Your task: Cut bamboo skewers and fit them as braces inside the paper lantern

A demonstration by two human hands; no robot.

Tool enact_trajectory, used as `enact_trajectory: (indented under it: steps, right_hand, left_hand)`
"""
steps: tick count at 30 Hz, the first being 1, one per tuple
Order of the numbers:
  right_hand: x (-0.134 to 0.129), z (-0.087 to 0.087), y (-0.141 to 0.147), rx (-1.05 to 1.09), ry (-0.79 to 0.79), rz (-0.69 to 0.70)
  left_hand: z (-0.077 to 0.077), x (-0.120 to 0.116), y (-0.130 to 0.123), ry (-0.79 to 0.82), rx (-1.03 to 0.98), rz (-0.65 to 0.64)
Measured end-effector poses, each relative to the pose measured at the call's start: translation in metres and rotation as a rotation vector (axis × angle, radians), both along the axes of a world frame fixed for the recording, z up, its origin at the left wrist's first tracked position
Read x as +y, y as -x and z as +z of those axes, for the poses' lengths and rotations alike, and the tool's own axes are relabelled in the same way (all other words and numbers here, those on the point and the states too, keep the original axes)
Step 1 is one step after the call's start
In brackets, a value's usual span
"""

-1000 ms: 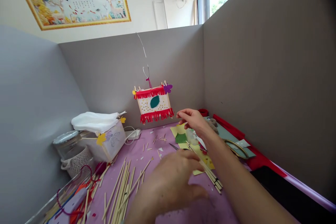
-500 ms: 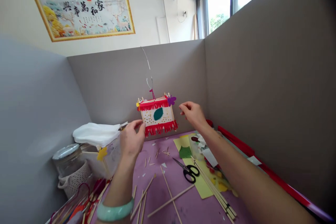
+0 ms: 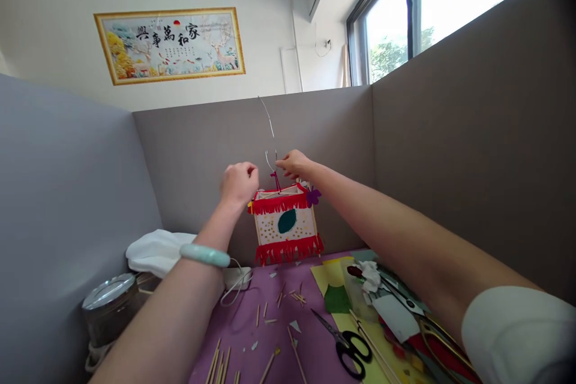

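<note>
A paper lantern (image 3: 270,229) with red fringes, gold dots and a dark teal leaf hangs against the back panel. A magenta cord (image 3: 276,182) at its top joins it to a thin wire hook (image 3: 269,160). My right hand (image 3: 294,163) is just above the lantern, its fingertips pinched at the right side of the hook. To the left, my left hand (image 3: 240,183) is raised beside the lantern's upper left corner, fingers curled in; what they hold, if anything, is hidden. A purple paper shape (image 3: 313,195) sits on the lantern's upper right corner.
Black-handled scissors (image 3: 348,345) lie on the purple table (image 3: 243,336) among thin wooden sticks (image 3: 219,366) and paper scraps. Yellow paper (image 3: 330,279) and gold-handled scissors (image 3: 434,336) are at right. A lidded jar (image 3: 110,306) and white material (image 3: 155,252) stand left. Grey panels (image 3: 202,138) enclose the table.
Both hands have risen from the lantern's sides. My right hand has moved left to the hook, and my left hand is now near the lantern's top. The camera view has tilted upward.
</note>
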State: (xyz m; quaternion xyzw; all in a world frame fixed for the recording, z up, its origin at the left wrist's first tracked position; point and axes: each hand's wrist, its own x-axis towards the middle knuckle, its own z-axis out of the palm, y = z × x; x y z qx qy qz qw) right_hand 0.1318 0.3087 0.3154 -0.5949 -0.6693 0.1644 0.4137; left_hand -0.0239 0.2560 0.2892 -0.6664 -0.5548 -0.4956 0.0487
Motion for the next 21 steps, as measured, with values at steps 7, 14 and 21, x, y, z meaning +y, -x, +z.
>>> enact_trajectory:
  steps: [7, 14, 21]
  right_hand:
    - [0.019, 0.003, 0.013, 0.110, 0.016, 0.114]
    - [0.019, 0.003, 0.002, 0.171, -0.041, 0.206]
    - [0.014, 0.004, -0.002, 0.217, -0.073, 0.237]
  left_hand:
    - [0.029, 0.054, -0.045, 0.450, -0.119, -0.069]
    - [0.012, 0.068, -0.058, 0.618, -0.346, -0.134]
    - [0.019, 0.058, -0.060, 0.550, -0.540, -0.215]
